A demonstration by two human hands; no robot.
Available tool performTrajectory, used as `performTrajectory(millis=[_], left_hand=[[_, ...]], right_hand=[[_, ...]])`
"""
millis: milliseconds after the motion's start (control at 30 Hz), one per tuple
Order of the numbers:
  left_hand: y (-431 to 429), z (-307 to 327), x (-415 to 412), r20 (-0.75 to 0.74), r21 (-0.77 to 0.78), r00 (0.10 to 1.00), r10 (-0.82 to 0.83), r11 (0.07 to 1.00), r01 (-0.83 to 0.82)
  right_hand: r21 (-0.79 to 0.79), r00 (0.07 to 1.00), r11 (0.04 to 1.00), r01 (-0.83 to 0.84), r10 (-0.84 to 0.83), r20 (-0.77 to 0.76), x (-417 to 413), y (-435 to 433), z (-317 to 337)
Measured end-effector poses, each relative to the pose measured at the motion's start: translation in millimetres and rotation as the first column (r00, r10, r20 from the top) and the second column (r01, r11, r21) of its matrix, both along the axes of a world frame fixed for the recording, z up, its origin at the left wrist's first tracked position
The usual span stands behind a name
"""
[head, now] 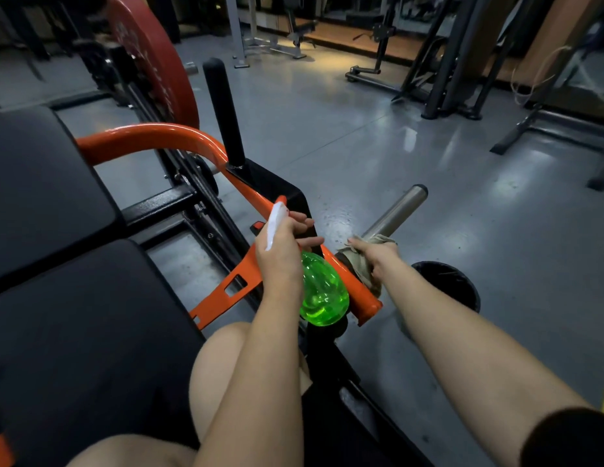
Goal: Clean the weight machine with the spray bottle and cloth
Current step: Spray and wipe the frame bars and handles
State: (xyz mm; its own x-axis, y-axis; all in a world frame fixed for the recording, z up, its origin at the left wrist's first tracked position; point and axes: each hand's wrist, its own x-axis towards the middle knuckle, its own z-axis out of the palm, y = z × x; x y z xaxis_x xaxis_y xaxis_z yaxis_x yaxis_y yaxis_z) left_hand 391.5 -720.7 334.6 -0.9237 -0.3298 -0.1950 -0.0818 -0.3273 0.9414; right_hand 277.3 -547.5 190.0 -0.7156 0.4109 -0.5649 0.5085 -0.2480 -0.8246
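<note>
At the near end of the orange arm (149,136) of the weight machine (159,203), a seated person's left hand (280,251) gripped a green spray bottle (324,294), its white head partly covered. The right hand (378,256) clutched a beige cloth (361,274) bunched at the base of a steel peg (395,210). A dark round object (452,281) sat half hidden behind the right forearm, too dim to identify.

Dim gym, glossy grey floor (327,146).
Dark racks (442,79) stand at the far right, a bench (302,28) farther back, a black bin (457,286) close by.
</note>
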Motion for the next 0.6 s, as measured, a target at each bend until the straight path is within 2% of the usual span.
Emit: performTrajectory(millis=[100,233,367,500,600], left_hand=[[9,4,-1,-0.019,-0.022,1.000,-0.008,1.000,0.007],[24,6,-3,-0.059,-0.042,0.998,-0.037,0.999,0.034],[37,4,-10,-0.103,0.000,0.994,-0.028,1.000,0.028],[53,3,-25,-0.110,-0.011,0.993,-0.048,0.999,0.047],[70,1,-38,-0.040,-0.083,0.997,-0.072,0.994,0.068]], right_hand=[[0.188,1.000,0.982,-0.017,0.015,0.012,-21,7,-10],[0.156,0.990,0.978,0.137,-0.130,-0.051,-73,23,-58],[0.151,0.963,0.953,0.264,-0.254,-0.086,-50,6,5],[0.211,0.952,0.929,0.305,-0.292,-0.092,-66,23,14],[0.265,0.955,0.917,0.298,-0.283,-0.093,-78,33,19]])
